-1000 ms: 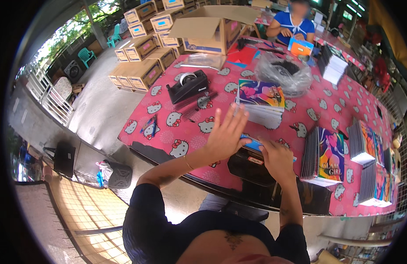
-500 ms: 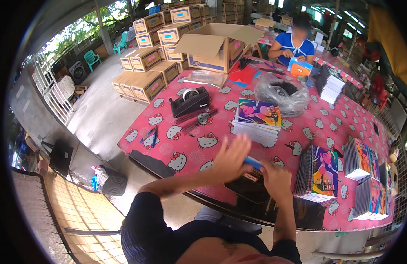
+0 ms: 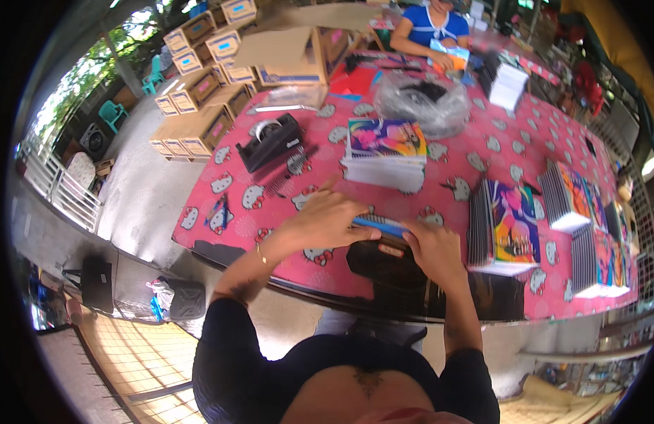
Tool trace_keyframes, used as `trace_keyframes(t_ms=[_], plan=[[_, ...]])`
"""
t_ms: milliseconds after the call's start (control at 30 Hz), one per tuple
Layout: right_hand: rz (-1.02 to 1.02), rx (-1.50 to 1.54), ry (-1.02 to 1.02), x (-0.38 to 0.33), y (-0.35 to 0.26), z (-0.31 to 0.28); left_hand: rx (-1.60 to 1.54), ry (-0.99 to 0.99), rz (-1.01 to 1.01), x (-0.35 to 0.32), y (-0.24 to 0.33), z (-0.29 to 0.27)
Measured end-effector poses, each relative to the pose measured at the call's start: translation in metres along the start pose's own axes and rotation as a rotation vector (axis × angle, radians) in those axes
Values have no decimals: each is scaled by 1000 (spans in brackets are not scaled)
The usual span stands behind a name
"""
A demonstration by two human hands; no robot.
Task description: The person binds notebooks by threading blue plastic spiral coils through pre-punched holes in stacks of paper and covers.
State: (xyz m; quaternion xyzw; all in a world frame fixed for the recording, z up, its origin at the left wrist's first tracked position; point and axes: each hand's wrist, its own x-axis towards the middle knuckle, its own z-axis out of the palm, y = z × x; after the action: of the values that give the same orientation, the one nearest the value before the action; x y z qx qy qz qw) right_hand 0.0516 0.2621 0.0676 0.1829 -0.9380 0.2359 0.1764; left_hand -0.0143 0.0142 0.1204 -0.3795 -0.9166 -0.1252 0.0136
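Blue item between right hand, gripping one end, and left hand, touching other; cannot tell if left grips.

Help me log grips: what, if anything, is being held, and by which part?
A blue, apparently spiral-bound notebook is held near its right end by the right hand; the left hand touches its left end, grip unclear.

head fisheye | from above | facing down and forward | table close below
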Motion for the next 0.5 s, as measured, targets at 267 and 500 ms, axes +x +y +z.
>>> trace_keyframes(t_ms=[267,500], plan=[[-10,-36,29,-7,-1,6,-60,-333,19,7,-12,4],[-162,-81,159,-5,-34,-17,-40,-329,85,11,-15,18]])
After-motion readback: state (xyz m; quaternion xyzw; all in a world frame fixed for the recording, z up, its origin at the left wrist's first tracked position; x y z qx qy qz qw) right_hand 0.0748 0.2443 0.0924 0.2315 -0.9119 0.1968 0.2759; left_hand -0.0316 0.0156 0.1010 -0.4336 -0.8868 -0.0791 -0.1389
